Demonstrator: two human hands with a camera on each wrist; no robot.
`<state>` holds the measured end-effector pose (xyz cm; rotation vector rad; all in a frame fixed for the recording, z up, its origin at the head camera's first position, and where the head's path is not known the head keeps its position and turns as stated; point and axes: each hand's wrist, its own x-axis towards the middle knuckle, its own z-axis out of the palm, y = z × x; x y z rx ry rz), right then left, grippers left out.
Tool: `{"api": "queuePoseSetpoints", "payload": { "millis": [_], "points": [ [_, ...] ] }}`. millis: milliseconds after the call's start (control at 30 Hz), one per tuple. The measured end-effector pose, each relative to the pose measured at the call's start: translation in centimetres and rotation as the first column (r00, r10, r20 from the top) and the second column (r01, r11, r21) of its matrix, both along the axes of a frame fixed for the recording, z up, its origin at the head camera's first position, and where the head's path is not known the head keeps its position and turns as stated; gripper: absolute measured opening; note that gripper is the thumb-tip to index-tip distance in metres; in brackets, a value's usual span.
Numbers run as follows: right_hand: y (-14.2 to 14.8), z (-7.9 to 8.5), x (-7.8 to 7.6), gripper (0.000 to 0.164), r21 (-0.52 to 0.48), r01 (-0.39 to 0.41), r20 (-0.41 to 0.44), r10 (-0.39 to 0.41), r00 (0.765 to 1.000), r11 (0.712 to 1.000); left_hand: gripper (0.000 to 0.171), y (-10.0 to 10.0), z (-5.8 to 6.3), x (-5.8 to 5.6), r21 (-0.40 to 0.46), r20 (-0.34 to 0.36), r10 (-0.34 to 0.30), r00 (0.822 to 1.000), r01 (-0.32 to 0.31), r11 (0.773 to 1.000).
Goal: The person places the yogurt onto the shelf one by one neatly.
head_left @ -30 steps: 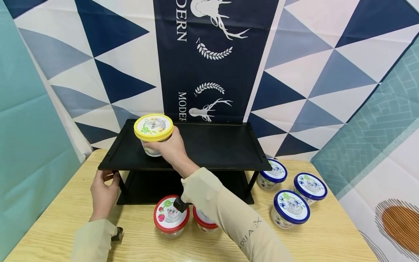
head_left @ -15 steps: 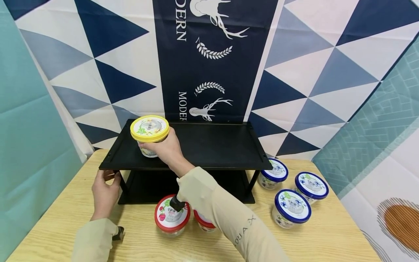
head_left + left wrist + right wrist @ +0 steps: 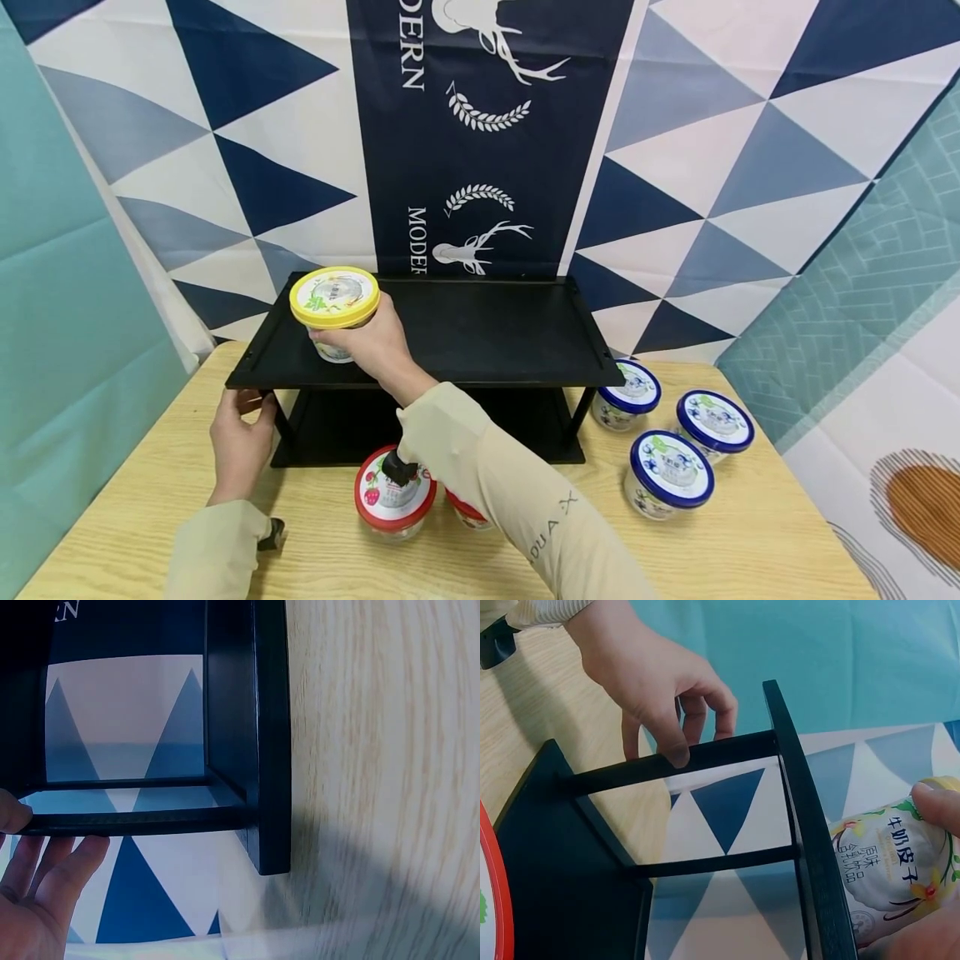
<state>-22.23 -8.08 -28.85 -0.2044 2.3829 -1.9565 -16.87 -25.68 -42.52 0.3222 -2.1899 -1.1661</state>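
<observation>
My right hand (image 3: pixel 371 337) grips a white tub with a yellow lid (image 3: pixel 334 297) at the left part of the upper board of a black two-tier shelf (image 3: pixel 480 329). In the right wrist view the tub's printed side (image 3: pixel 889 862) is right at the board, with fingers round it. At the shelf's front left corner, my left hand (image 3: pixel 242 442) pinches the upright post (image 3: pixel 150 821) between thumb and fingers, just below the upper board. Below my right sleeve, a red-lidded tub (image 3: pixel 395 492) stands in front of the shelf; a second red-lidded tub (image 3: pixel 467 510) is mostly hidden by the sleeve.
Several blue-lidded tubs stand on the wooden table (image 3: pixel 322 558) to the right of the shelf; the nearest blue-lidded tub (image 3: pixel 670 473) is at its front right. Patterned cloth (image 3: pixel 285 108) hangs behind the shelf, and a teal panel (image 3: pixel 75 333) borders the left side.
My right hand has moved a little left and down with the yellow-lidded tub, toward the board's left end. My left hand keeps its hold on the post.
</observation>
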Motion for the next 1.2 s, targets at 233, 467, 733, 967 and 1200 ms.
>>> {"api": "queuePoseSetpoints", "payload": {
  "millis": [233, 467, 733, 967, 1200],
  "points": [
    [-0.04, 0.04, -0.16, 0.09, 0.019, -0.008, 0.008, 0.008, 1.0, 1.0, 0.031, 0.01, -0.01, -0.09, 0.009, -0.004, -0.003, 1.0, 0.003, 1.0],
    [0.1, 0.17, -0.19, 0.089, 0.033, -0.018, 0.006, 0.017, 1.0, 0.999, 0.03, 0.02, 0.1, -0.1, -0.001, -0.01, 0.004, 1.0, -0.004, 1.0],
    [0.02, -0.08, -0.13, 0.089, 0.048, -0.015, 0.016, 0.014, 1.0, 0.999, 0.029, 0.05, 0.0, -0.02, 0.002, 0.0, 0.016, 1.0, -0.016, 1.0],
    [0.11, -0.08, -0.15, 0.086, 0.048, -0.031, 0.012, 0.031, 0.999, 0.998, 0.028, -0.02, -0.08, 0.0, 0.022, -0.037, 0.002, 0.999, -0.001, 1.0],
    [0.21, -0.05, -0.11, 0.086, 0.048, -0.032, 0.006, 0.032, 0.999, 0.998, 0.027, 0.06, -0.16, 0.04, 0.006, -0.036, 0.013, 0.999, -0.013, 1.0]
  ]
}}
